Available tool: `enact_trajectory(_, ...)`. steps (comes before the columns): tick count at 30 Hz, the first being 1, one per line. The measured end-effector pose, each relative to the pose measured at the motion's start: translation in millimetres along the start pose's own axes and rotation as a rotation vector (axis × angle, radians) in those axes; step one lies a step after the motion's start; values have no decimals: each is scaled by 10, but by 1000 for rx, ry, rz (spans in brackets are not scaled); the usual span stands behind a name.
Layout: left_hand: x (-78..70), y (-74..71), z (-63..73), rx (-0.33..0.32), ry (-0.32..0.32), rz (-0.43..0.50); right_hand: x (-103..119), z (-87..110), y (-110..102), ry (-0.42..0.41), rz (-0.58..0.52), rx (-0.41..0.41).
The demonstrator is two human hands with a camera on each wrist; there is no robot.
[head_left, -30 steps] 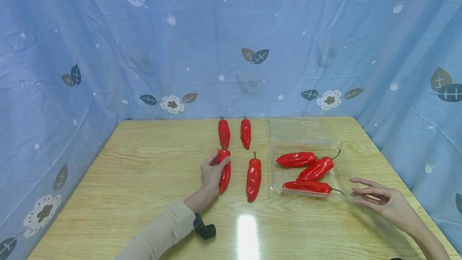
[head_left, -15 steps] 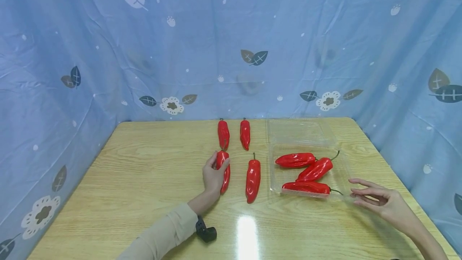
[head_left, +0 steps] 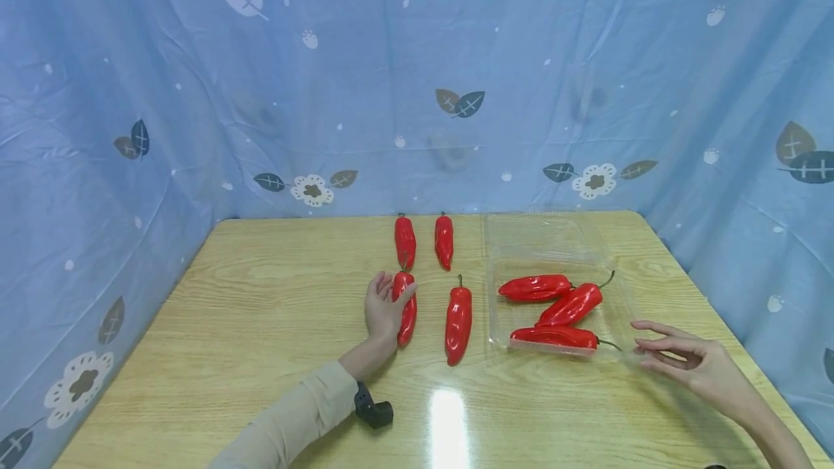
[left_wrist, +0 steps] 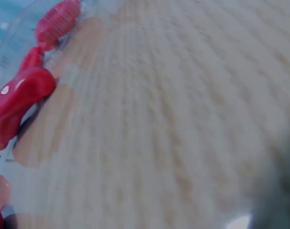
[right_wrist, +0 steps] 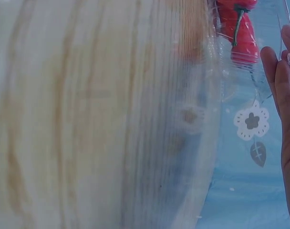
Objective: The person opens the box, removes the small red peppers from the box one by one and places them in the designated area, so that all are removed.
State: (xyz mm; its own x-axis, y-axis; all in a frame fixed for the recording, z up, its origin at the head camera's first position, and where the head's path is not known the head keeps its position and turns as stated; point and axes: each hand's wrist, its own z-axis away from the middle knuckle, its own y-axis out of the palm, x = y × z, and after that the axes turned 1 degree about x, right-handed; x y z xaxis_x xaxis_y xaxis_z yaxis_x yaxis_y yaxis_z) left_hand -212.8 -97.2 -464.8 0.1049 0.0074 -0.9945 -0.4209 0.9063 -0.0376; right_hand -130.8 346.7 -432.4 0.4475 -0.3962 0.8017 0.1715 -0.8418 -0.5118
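In the head view my left hand (head_left: 382,313) is at a red chili pepper (head_left: 407,320) lying on the table. Its thumb crosses over the pepper while the fingers stand loosely apart from it on the left side. My right hand (head_left: 700,364) pinches the front right corner of a clear plastic clamshell container (head_left: 493,310), whose lid is folded back. Inside the container lie three red peppers (head_left: 536,287). In the right wrist view the right hand (right_wrist: 288,95) shows at the right edge, its fingertips on the clear plastic. The left wrist view does not show the left hand plainly.
Another chili pepper (head_left: 459,326) lies between the left hand and the container. Two more, a left one (head_left: 405,239) and a right one (head_left: 444,242), lie near the back edge of the wooden table (head_left: 274,295). A blue patterned curtain (head_left: 365,93) encloses the table.
The left hand's fingers have loosened and moved away from the pepper's left side; the pepper stays in place. The right hand has stayed at the container's corner.
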Motion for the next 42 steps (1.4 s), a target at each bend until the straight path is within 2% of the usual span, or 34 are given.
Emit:
enact_trajectory(7,-83,-4,5,7,-34,11,0,9,1,-28,-30,3)
enact_trajectory(14,-218,-64,-10,18,-16,143,6,11,9,-19,-12,2)
enact_trajectory(17,-283,-117,51,42,-15,167,-3,15,15,-27,-34,4)
enact_trajectory(18,-330,-142,101,58,-22,166,-9,18,18,-29,-48,5)
enact_trajectory(21,-341,-209,222,104,-21,140,-20,28,28,-19,-56,4)
enact_trajectory(23,-335,-246,300,152,9,140,-25,35,35,-9,-34,1)
enact_trajectory(26,-304,-265,413,252,101,179,-19,40,38,4,-1,-5)
enact_trajectory(29,-316,-213,560,393,208,228,-5,47,27,13,24,-8)
enact_trajectory(32,-318,-84,702,553,275,218,5,44,10,10,24,-9)
enact_trajectory(34,-319,35,786,651,278,214,5,32,2,1,18,-9)
enact_trajectory(37,-301,238,877,761,233,259,-2,8,1,-11,-12,-1)
enact_trajectory(40,-276,444,930,801,182,312,-11,0,0,-21,-65,10)
enact_trajectory(42,-262,565,941,819,170,333,-15,2,0,-27,-94,15)
